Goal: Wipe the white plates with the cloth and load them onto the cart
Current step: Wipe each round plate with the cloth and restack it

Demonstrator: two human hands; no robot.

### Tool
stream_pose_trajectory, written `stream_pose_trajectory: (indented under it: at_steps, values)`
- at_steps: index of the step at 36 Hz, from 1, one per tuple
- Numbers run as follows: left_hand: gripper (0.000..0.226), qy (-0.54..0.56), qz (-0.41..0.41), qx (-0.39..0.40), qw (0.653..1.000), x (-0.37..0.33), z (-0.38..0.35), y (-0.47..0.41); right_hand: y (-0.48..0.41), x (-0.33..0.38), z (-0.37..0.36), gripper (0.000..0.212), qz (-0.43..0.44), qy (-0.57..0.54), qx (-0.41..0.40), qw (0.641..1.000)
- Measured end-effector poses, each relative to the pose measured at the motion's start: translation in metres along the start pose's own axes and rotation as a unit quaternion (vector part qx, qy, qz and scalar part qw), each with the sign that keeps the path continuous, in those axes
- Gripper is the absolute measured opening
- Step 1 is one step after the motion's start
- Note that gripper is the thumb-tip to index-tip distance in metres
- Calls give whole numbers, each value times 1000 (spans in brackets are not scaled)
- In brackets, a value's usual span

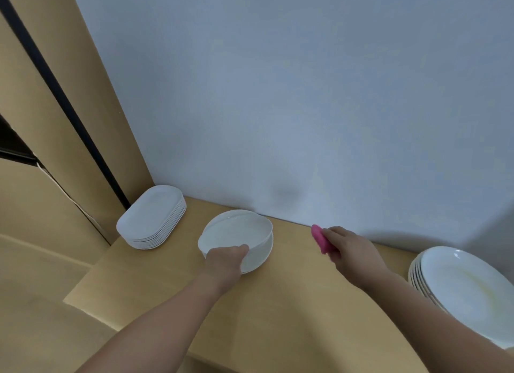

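Observation:
A stack of round white plates (239, 231) stands in the middle of the wooden counter (278, 303). My left hand (226, 258) grips the near rim of the top plate, which is tilted up off the stack. To the right, above the counter, my right hand (350, 250) holds a pink cloth (319, 239) bunched in its fingers. The cloth is apart from the plates. No cart is in view.
A stack of oval white plates (151, 217) sits at the counter's far left corner. Another stack of large round white plates (467, 292) sits at the right edge. A pale wall (306, 94) runs behind the counter, and wooden cabinet panels (41, 108) stand to the left.

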State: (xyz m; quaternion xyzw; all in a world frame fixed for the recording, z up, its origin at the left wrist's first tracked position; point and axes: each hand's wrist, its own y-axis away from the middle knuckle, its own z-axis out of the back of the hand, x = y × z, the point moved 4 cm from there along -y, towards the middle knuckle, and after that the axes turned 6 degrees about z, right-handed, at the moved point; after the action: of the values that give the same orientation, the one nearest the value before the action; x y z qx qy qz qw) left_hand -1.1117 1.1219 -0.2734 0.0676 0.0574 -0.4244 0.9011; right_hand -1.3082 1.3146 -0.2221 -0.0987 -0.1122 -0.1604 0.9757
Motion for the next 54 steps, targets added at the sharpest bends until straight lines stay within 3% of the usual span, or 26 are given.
stream_pose_trajectory:
  at_steps: [18, 23, 30, 44, 46, 48, 54]
  values:
    - [24, -12, -54, 96, 994, 14, -61, -12, 10, 10, -15, 12, -65, -5, 37, 997]
    - [32, -16, -64, 124, 990, 15, -65, -16, 11, 8, -20, 14, -78, -5, 39, 996]
    - [14, 1, -69, 107, 992, 2, -57, -20, 20, 4, -17, 14, -86, -5, 29, 996]
    - [16, 123, -198, 34, 972, -183, -39, -36, 132, -66, 56, 15, -174, -10, -133, 976]
    - [26, 138, -202, 40, 969, -216, -44, -34, 156, -80, 65, 22, -179, -1, -150, 972]
    - [33, 154, -200, 58, 966, -248, -47, -32, 179, -93, 75, 13, -187, 0, -172, 967]
    - [22, 167, -173, 105, 965, -330, -57, -31, 236, -137, 93, 9, -232, 4, -214, 949]
